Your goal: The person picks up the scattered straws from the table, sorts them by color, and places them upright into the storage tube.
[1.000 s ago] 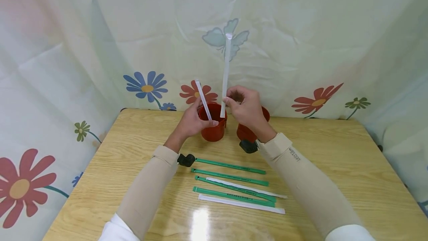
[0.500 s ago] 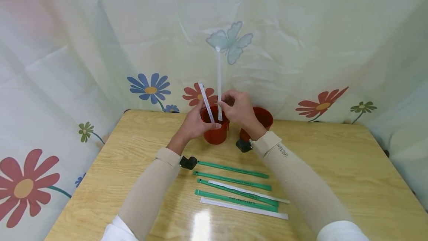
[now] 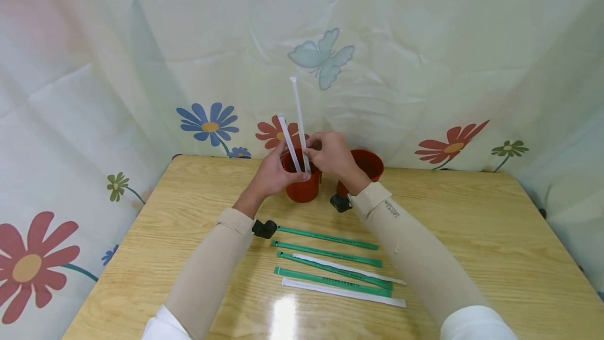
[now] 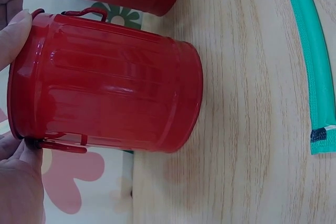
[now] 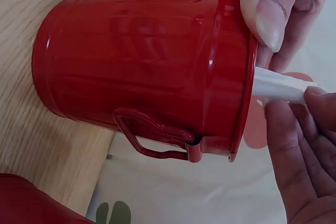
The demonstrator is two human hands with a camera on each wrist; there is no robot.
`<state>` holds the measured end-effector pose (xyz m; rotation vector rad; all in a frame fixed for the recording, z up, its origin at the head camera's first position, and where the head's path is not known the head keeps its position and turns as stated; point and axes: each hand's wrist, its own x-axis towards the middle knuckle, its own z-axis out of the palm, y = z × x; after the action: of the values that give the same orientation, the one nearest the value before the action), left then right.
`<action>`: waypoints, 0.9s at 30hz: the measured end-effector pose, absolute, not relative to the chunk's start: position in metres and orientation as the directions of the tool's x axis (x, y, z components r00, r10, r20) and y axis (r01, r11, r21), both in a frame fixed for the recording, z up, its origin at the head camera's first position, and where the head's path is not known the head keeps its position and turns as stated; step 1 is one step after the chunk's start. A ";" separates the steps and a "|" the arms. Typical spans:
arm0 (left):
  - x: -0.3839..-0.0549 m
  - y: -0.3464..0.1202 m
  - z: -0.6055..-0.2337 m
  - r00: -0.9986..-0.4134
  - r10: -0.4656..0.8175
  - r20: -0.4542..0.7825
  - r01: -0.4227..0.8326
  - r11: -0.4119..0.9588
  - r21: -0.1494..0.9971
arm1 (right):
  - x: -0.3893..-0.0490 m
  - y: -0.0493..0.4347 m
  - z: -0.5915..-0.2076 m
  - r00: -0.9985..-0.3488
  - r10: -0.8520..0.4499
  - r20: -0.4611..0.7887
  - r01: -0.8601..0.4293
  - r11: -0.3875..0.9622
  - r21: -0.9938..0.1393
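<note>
My left hand (image 3: pixel 272 174) holds a small red metal bucket (image 3: pixel 303 193) by its rim, thumb over the near side and fingers round the far left side. The left wrist view shows the bucket (image 4: pixel 115 82) standing on the table with its loop handles. A white paper-wrapped straw (image 3: pixel 289 143) leans in it. Between thumb and fingertips my right hand (image 3: pixel 332 156) pinches a second white wrapped straw (image 3: pixel 298 112), its lower end inside the bucket mouth and its top rising high. The right wrist view has that straw (image 5: pixel 278 85) at the rim; its lower end is hidden there.
Another red bucket (image 3: pixel 370 164) stands just right, partly behind my right wrist. Nearer on the wooden table (image 3: pixel 198 188) lie several green wrapped straws (image 3: pixel 327 237) and two white ones (image 3: pixel 344 293). A flowered curtain (image 3: pixel 424 67) hangs behind the table's back edge.
My right hand has moved left and down, bringing its straw from above the bucket into the mouth. The straw now leans left beside the other. My left hand keeps its hold.
</note>
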<state>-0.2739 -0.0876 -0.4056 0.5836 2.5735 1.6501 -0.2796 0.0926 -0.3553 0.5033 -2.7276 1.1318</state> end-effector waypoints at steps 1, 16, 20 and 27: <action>-0.274 -0.087 -0.406 -0.930 0.325 0.173 0.294 0.371 0.881 | -0.280 0.093 -0.356 -0.935 -0.251 0.249 -0.354 0.666 -0.657; -0.272 -0.088 -0.404 -0.942 0.307 0.133 0.259 0.419 0.870 | -0.239 0.121 -0.358 -0.891 -0.337 0.306 -0.455 0.646 -0.614; -0.271 -0.088 -0.404 -0.942 0.308 0.129 0.256 0.417 0.872 | -0.216 0.135 -0.365 -0.869 -0.377 0.319 -0.494 0.642 -0.586; -0.272 -0.087 -0.404 -0.943 0.307 0.126 0.249 0.403 0.881 | -0.172 0.163 -0.383 -0.852 -0.481 0.206 -0.505 0.652 -0.565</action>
<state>-0.2724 -0.0870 -0.4036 0.5129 2.5834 1.6068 -0.1718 0.1630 -0.3826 0.8425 -2.8208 0.9830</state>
